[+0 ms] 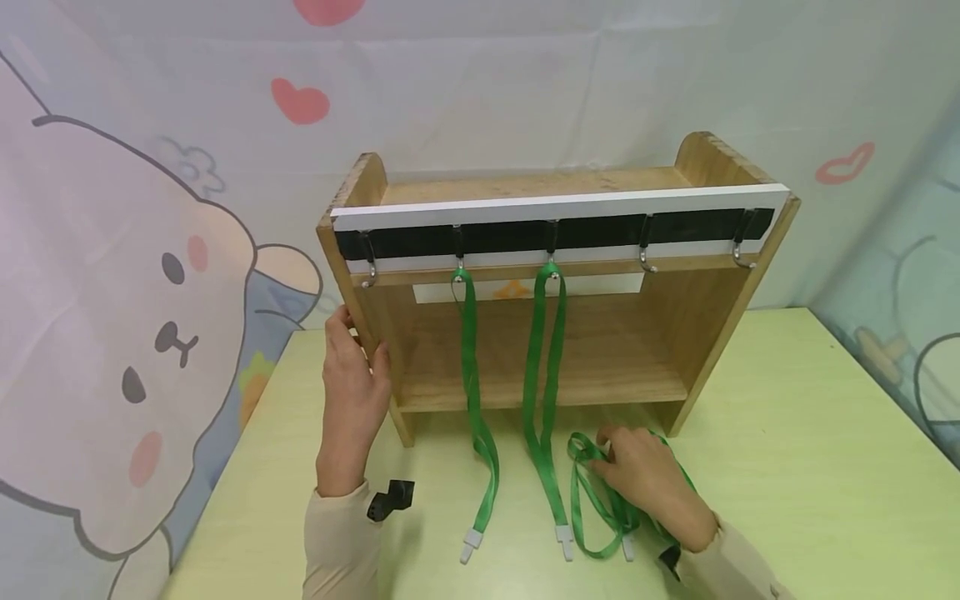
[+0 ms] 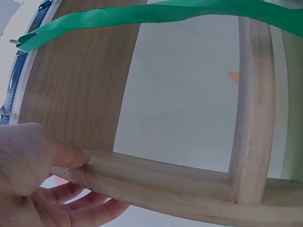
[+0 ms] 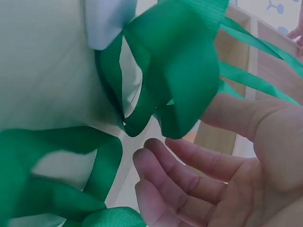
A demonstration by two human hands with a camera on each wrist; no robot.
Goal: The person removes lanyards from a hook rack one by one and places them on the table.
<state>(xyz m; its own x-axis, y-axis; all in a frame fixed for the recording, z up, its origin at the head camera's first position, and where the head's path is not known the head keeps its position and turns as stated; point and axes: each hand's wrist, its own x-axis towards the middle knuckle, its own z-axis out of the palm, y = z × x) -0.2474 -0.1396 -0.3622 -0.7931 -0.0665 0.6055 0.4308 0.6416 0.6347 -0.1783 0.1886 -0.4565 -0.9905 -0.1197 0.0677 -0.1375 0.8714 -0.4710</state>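
Observation:
My left hand [image 1: 351, 392] grips the left side panel of a small wooden shelf [image 1: 615, 358]; in the left wrist view its thumb lies on the panel's inner face and the fingers reach round the outside. Two green lanyards hang from hooks on the shelf front, one lanyard [image 1: 468, 358] on the second hook from the left, the other lanyard [image 1: 531, 375] on the middle hook. My right hand [image 1: 652, 479] is at a loose heap of green lanyards [image 1: 596, 546] on the table. In the right wrist view its fingers are apart, and a lanyard loop [image 3: 189, 90] hides the thumb tip.
A black strip with several hooks [image 1: 600, 236] runs along the white rail on the shelf. The outer-left hook [image 1: 369, 271] and the two right-hand ones carry nothing. The shelf stands on a pale yellow-green table [image 1: 810, 467]. A printed cloth [image 1: 487, 100] hangs behind.

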